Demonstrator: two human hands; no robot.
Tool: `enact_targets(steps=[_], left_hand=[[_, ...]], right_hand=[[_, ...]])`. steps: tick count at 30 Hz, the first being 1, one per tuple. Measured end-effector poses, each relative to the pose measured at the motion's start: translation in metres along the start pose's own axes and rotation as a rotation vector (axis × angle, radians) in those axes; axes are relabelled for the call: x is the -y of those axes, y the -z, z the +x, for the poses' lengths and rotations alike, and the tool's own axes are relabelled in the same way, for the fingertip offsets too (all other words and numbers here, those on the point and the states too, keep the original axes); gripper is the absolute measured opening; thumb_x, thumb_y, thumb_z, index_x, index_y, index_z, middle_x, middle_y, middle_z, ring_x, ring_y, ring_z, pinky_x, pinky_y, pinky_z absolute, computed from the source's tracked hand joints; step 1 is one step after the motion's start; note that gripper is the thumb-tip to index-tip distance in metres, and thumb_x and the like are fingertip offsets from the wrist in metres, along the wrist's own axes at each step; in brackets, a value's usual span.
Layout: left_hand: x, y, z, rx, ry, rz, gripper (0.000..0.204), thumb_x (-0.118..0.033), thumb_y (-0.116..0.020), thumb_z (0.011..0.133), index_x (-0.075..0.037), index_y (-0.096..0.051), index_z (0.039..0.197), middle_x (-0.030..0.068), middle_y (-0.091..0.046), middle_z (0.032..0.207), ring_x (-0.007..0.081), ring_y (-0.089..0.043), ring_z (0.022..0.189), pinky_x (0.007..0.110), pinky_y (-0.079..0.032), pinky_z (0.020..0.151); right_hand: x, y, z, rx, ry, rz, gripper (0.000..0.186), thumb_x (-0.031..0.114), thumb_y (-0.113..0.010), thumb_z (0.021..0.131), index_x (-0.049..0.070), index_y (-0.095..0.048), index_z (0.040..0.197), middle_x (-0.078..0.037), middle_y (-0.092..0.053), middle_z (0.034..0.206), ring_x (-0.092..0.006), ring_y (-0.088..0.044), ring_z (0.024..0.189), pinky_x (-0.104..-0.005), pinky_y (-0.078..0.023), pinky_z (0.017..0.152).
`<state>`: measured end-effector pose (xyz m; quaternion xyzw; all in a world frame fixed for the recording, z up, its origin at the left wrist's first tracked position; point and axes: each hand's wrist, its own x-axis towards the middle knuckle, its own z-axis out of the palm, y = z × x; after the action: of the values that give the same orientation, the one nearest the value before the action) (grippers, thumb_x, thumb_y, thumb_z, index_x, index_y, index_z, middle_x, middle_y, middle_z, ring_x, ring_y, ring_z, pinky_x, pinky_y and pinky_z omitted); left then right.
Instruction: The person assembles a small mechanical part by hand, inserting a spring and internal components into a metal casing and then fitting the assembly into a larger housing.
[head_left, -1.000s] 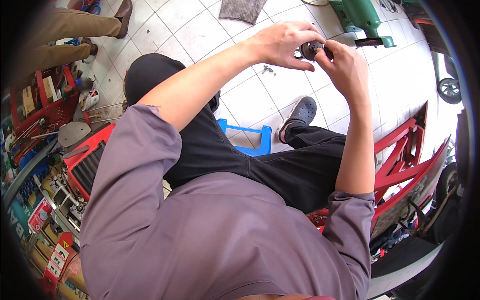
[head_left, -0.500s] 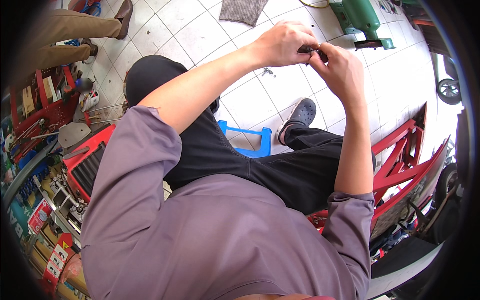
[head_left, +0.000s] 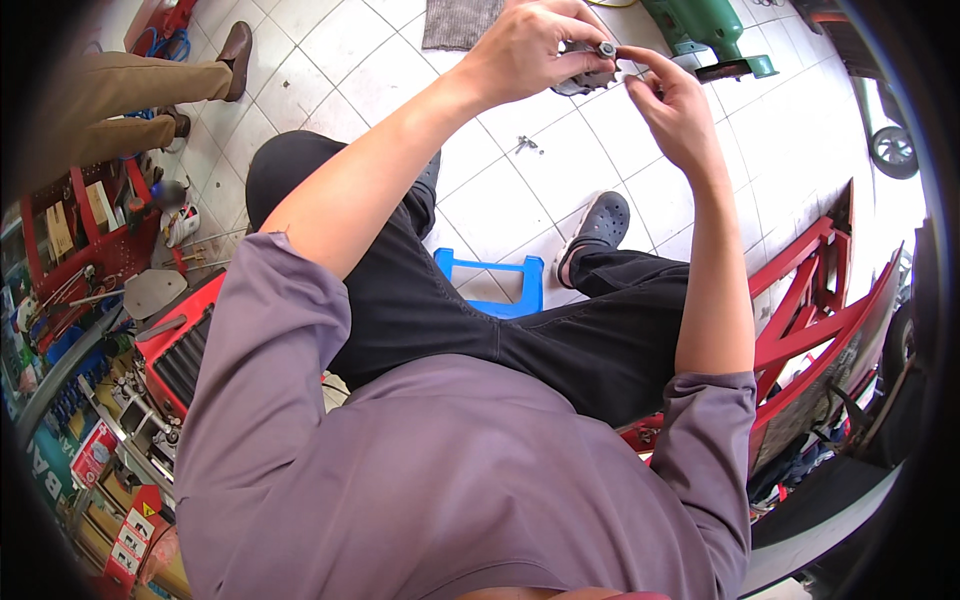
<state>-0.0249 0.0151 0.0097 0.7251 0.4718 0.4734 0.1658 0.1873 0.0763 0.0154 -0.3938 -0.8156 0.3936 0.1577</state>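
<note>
Left hand [head_left: 522,52] holds metal part [head_left: 602,76]; perhaps screws [head_left: 527,144] nearby.

The metal part [head_left: 598,79] reads dark grey on my screen; the machine [head_left: 705,25] is green, the frame [head_left: 532,287] blue. I see white floor tiles [head_left: 500,190] gridded with grey lines, black trousers [head_left: 420,300], a mauve-grey shirt [head_left: 480,450].

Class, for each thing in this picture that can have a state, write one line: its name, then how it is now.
Left hand, closed around the dark metal part
Dark metal part, held, partly covered by fingers
Right hand, beside the part, fingers bent; contact unclear
Small metal pieces, loose on the tiled floor
Grey cloth, spread on the floor
Grey clog, worn
Blue frame, partly hidden
</note>
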Motion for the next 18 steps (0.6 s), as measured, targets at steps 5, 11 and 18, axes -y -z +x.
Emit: enact_targets(steps=[5, 11, 18], left_hand=[[0.004, 0.0, 0.0, -0.057, 0.045, 0.081, 0.014, -0.011, -0.077, 0.07, -0.004, -0.073, 0.082, 0.0107, -0.065, 0.076, 0.0271, -0.059, 0.079, 0.037, -0.046, 0.073], [0.008, 0.007, 0.001, -0.088, 0.094, 0.127, 0.016, -0.012, -0.078, 0.07, -0.003, -0.075, 0.083, 0.0111, -0.064, 0.074, 0.0263, -0.059, 0.078, 0.037, -0.046, 0.072], [0.003, 0.012, 0.008, -0.145, 0.047, 0.153, 0.014, -0.011, -0.078, 0.071, -0.004, -0.074, 0.082, 0.0099, -0.066, 0.076, 0.0252, -0.058, 0.078, 0.036, -0.046, 0.075]], right_hand=[[0.012, -0.01, -0.002, -0.06, -0.007, -0.078, 0.028, 0.021, -0.061, 0.089, 0.005, -0.068, 0.111, -0.007, -0.054, 0.058, -0.0143, -0.049, 0.052, -0.0301, -0.042, 0.053], [0.043, -0.029, -0.031, 0.367, 0.145, 0.359, 0.021, 0.018, -0.06, 0.083, -0.002, -0.069, 0.083, -0.01, -0.061, 0.063, -0.0121, -0.055, 0.058, -0.0299, -0.045, 0.058], [0.013, -0.013, -0.005, -0.168, 0.015, 0.092, 0.033, 0.034, -0.072, 0.085, 0.002, -0.069, 0.093, 0.002, -0.047, 0.056, -0.0049, -0.042, 0.052, -0.0229, -0.034, 0.049]])
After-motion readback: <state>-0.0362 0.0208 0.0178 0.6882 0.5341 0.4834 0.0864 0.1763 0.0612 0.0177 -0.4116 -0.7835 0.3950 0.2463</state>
